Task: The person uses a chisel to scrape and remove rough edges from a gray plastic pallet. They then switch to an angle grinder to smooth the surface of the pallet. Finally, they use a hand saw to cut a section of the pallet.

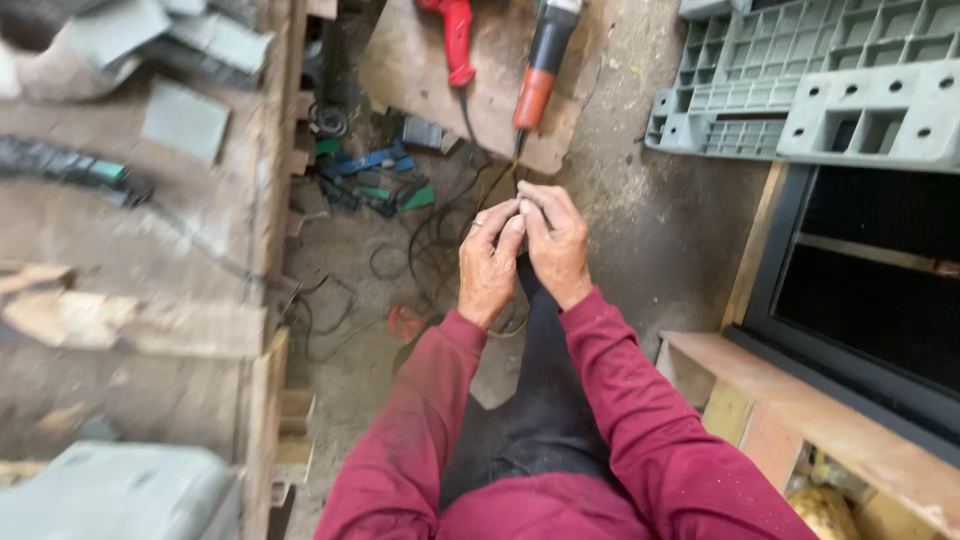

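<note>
My left hand (487,262) and my right hand (556,243) are raised together in front of me, fingertips touching. Both pinch something very small between them; it is too small to name, maybe a thin wire end. A ring sits on a finger of my left hand. Dark red sleeves cover both arms. Below the hands lie tangled black cables (430,245) on the concrete floor. Just beyond the fingertips an orange-and-black power tool (540,70) rests on a plywood board (420,75), beside a red power tool (455,35).
A grey plastic pallet (820,85) lies at the top right. A black-framed panel (860,290) and wooden planks (800,420) stand on the right. A cluttered wooden workbench (130,230) fills the left. Blue and green hand tools (375,185) lie on the floor.
</note>
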